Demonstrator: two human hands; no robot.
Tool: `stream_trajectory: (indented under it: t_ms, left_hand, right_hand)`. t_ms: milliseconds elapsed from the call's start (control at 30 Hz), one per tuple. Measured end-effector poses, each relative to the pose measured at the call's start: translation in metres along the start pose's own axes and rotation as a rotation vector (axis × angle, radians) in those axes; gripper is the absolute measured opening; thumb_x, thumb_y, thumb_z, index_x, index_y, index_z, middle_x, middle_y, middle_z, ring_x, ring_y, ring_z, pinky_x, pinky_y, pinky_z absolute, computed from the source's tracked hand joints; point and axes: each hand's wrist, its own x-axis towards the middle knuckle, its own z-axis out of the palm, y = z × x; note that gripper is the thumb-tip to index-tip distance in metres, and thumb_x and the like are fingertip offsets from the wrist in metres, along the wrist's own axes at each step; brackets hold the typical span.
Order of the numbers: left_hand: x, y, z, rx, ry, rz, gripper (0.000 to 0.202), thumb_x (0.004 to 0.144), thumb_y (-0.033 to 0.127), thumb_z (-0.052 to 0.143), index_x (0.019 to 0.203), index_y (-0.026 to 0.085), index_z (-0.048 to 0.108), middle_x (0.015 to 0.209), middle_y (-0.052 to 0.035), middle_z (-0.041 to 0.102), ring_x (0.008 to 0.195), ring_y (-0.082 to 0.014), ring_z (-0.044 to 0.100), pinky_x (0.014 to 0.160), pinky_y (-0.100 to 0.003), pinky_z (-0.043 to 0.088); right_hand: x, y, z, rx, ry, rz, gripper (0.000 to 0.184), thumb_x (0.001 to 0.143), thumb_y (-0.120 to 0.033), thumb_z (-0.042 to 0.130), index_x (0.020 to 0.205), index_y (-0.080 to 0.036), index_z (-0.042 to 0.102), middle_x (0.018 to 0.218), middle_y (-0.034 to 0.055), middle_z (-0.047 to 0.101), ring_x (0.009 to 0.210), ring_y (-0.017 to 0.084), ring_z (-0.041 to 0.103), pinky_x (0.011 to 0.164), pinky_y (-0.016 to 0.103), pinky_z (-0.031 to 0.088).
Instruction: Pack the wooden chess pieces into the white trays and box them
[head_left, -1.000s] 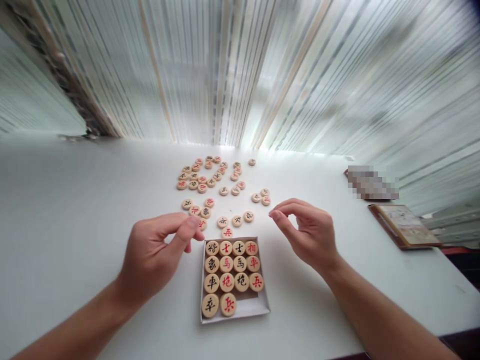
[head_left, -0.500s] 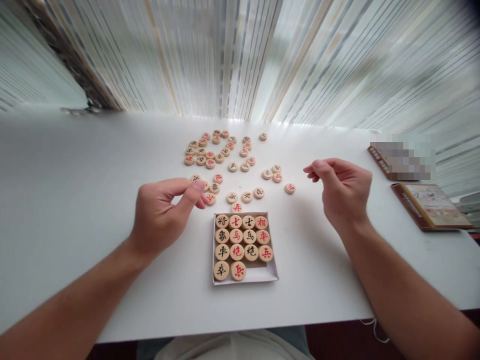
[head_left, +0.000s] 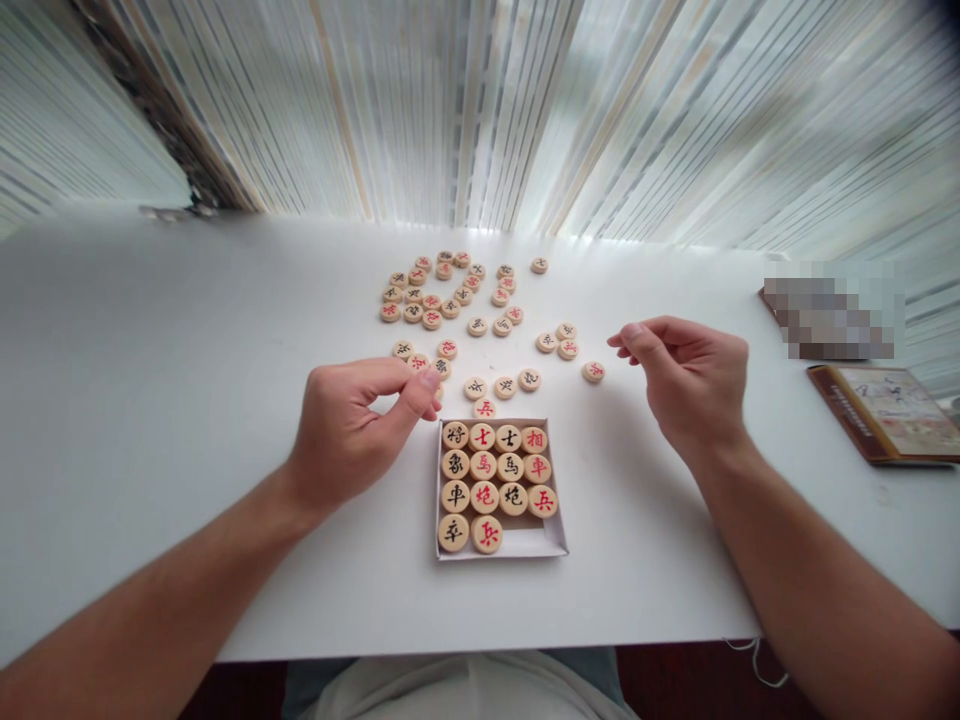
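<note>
A shallow white box (head_left: 556,546) on the white table (head_left: 187,400) holds rows of round wooden chess pieces (head_left: 495,480) with red and black characters. My left hand (head_left: 352,430) hovers just left of the box's far corner. Its fingers are curled with the thumb pressed to the fingertips, hiding whatever lies inside. My right hand (head_left: 694,385) hangs to the right with its fingers loosely curved and apart, holding nothing. Its fingertips are just right of a single red-marked piece (head_left: 593,372) lying on the table.
Several loose pieces (head_left: 450,295) lie scattered beyond the box. A brown-edged book (head_left: 889,412) and a blurred object (head_left: 832,310) sit at the far right. Striped vertical blinds (head_left: 480,110) rise behind the table. The table's near edge is by my lap.
A red-marked piece has appeared on the table by my right fingertips, and that hand has drawn back to the right. My left hand stays pinched. The view has tilted down.
</note>
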Motion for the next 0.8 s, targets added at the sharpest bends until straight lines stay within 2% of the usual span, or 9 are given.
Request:
stream_trajectory:
  t_ms: [800]
  left_hand:
    - [-0.0008, -0.0006, -0.0009, 0.028, -0.01, 0.008, 0.035, 0.096, 0.022, 0.066, 0.063, 0.02, 0.074, 0.067, -0.0011, 0.08, 0.068, -0.0168, 0.077, 0.071, -0.028, 0.058]
  right_hand:
    - [-0.0004, -0.0033, -0.0008, -0.036, -0.035, 0.035, 0.017, 0.092, -0.031, 0.075, 0.078, -0.021, 0.081, 0.076, 0.0047, 0.08, 0.066, 0.019, 0.065, 0.062, 0.033, 0.05]
